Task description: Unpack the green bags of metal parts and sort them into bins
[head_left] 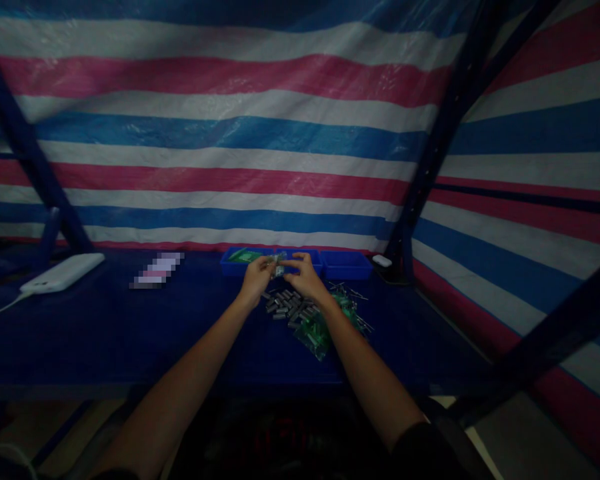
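In the head view, my left hand (255, 279) pinches a small clear plastic bag (280, 270) over the near edge of the blue bins. My right hand (305, 277) is at the bag's right side, fingers apart, with the index finger reaching to it; any firm hold there does not show. What the bag contains is too small and dark to tell. Under my hands lies a loose pile of short grey metal cylinders (285, 305). Clear bags with green pieces (316, 335) lie beside the pile, partly behind my right forearm. Thin metal pins (355, 293) are scattered to their right.
Blue bins stand in a row at the back: the left bin (230, 269) holds green packets, the right bin (347, 268) is beside my right hand. A white power bank (63, 273) with a cable and a blurred flat item (160, 270) lie left. A white case (381, 261) sits right, near the blue frame post (425, 160).
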{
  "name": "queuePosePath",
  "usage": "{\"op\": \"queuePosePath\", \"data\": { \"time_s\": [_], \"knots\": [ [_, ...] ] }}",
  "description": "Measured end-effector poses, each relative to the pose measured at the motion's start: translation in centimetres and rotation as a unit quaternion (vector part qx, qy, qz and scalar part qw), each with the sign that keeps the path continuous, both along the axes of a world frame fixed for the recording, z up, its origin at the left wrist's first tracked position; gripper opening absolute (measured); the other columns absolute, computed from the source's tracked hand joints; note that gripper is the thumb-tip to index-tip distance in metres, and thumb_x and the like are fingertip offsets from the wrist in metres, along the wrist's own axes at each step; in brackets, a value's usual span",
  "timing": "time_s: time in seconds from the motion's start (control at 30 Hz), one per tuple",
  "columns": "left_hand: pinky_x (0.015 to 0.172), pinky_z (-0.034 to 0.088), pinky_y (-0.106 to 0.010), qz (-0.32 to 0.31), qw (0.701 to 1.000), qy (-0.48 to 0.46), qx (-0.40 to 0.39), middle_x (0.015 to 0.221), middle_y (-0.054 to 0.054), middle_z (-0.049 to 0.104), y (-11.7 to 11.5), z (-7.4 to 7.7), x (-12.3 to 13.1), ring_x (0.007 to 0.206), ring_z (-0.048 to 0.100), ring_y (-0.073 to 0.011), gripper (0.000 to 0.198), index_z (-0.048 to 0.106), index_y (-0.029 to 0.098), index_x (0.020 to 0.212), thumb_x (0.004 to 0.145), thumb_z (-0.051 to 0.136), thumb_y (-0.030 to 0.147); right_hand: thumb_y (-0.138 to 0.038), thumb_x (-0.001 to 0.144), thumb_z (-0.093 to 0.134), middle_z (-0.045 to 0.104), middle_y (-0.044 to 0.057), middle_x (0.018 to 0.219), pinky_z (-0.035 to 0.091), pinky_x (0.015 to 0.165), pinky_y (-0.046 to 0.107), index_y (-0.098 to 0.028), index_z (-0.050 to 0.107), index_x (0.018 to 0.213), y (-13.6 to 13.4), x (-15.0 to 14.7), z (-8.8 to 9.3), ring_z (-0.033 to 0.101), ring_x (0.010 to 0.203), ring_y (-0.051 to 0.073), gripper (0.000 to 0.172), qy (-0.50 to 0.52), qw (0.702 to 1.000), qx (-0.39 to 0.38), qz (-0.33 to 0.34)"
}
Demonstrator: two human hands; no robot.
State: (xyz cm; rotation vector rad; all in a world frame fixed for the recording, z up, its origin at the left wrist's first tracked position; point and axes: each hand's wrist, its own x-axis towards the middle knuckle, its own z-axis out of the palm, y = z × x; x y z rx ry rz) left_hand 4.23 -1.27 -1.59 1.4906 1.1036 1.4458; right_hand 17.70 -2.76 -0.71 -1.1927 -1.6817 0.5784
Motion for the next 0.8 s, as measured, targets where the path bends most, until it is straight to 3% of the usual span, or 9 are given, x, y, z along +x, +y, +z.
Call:
{"op": "queuePosePath", "data": {
  "time_s": [0.07,0.13,0.23,0.3,0.4,0.47,0.53,0.67,0.8],
  "knots": [
    [0.067,0.044,-0.026,0.040,0.990,0.082,0.108,0.082,-0.004,0.062,-0.1,0.2,-0.2,0.076,0.057,-0.0152,0.017,0.061,0.015,0.086,0.072,0.053,0.022,-0.033,0.068,0.060,0.051,0.005,0.103,0.041,0.079,0.027,-0.018,0.068,0.083,0.2,0.3,0.0,0.047,0.101,0.020,0.023,0.053,0.997,-0.043,-0.020],
    [0.078,0.043,-0.031,0.051,0.964,0.172,0.198,0.089,-0.004,0.062,-0.5,0.4,-0.1,0.087,0.055,-0.0171,0.017,0.063,0.018,0.086,0.074,0.050,0.017,-0.049,0.074,0.049,0.059,0.005,0.085,0.042,0.066,0.026,-0.014,0.067,0.079,0.6,0.7,0.0,0.054,0.084,0.018,0.039,0.122,0.987,-0.105,-0.018],
    [0.090,0.038,-0.036,0.053,0.924,0.275,0.259,0.098,-0.004,0.058,-1.2,0.5,0.5,0.098,0.050,-0.0189,0.023,0.065,0.022,0.085,0.074,0.048,0.011,-0.051,0.076,0.045,0.057,0.002,0.060,0.035,0.049,0.022,-0.012,0.064,0.077,0.9,1.2,-0.1,0.051,0.056,0.012,0.043,0.163,0.974,-0.157,0.002],
    [0.094,0.034,-0.039,0.060,0.911,0.314,0.260,0.107,-0.005,0.051,-1.6,0.3,0.9,0.103,0.046,-0.0206,0.025,0.065,0.023,0.089,0.073,0.050,0.010,-0.044,0.075,0.047,0.054,0.000,0.054,0.033,0.048,0.021,-0.013,0.063,0.072,0.8,1.5,0.1,0.047,0.050,0.011,0.035,0.129,0.986,-0.107,-0.017],
    [0.095,0.034,-0.041,0.066,0.911,0.335,0.231,0.115,-0.008,0.041,-1.7,-0.1,1.2,0.109,0.040,-0.0233,0.035,0.057,0.022,0.106,0.072,0.056,0.017,-0.035,0.078,0.043,0.058,0.001,0.063,0.038,0.057,0.023,-0.014,0.063,0.075,0.3,1.8,1.3,0.050,0.058,0.012,0.030,0.081,0.987,0.067,-0.118],
    [0.094,0.034,-0.042,0.042,0.908,0.362,0.208,0.112,-0.009,0.043,-1.8,-0.3,1.2,0.108,0.041,-0.0237,0.042,0.051,0.020,0.114,0.073,0.057,0.024,-0.031,0.081,0.038,0.061,0.005,0.078,0.040,0.065,0.026,-0.014,0.063,0.086,0.1,1.7,2.7,0.053,0.070,0.015,0.030,0.073,0.962,0.180,-0.192],
    [0.092,0.036,-0.041,-0.004,0.891,0.411,0.190,0.105,-0.008,0.049,-2.1,-0.3,1.3,0.103,0.044,-0.0233,0.037,0.053,0.018,0.110,0.075,0.055,0.030,-0.028,0.085,0.034,0.060,0.009,0.088,0.041,0.072,0.027,-0.014,0.061,0.097,0.3,1.2,4.3,0.053,0.080,0.016,0.033,0.049,0.942,0.241,-0.230],
    [0.084,0.039,-0.040,-0.072,0.840,0.502,0.193,0.102,-0.008,0.055,-4.1,0.0,2.3,0.099,0.046,-0.0249,0.032,0.060,0.021,0.099,0.079,0.047,0.041,-0.023,0.089,0.028,0.057,0.011,0.098,0.039,0.079,0.029,-0.015,0.055,0.113,1.5,-1.3,7.4,0.052,0.088,0.017,0.037,-0.095,0.942,0.245,-0.209],
    [0.084,0.037,-0.047,-0.096,0.788,0.562,0.231,0.116,-0.008,0.052,-6.8,0.1,4.1,0.106,0.043,-0.0298,0.046,0.056,0.023,0.108,0.076,0.046,0.054,-0.033,0.083,0.046,0.058,0.011,0.105,0.036,0.085,0.039,-0.019,0.047,0.123,2.2,-3.3,7.6,0.047,0.100,0.025,0.042,-0.306,0.927,0.195,-0.093]
  ]
}}
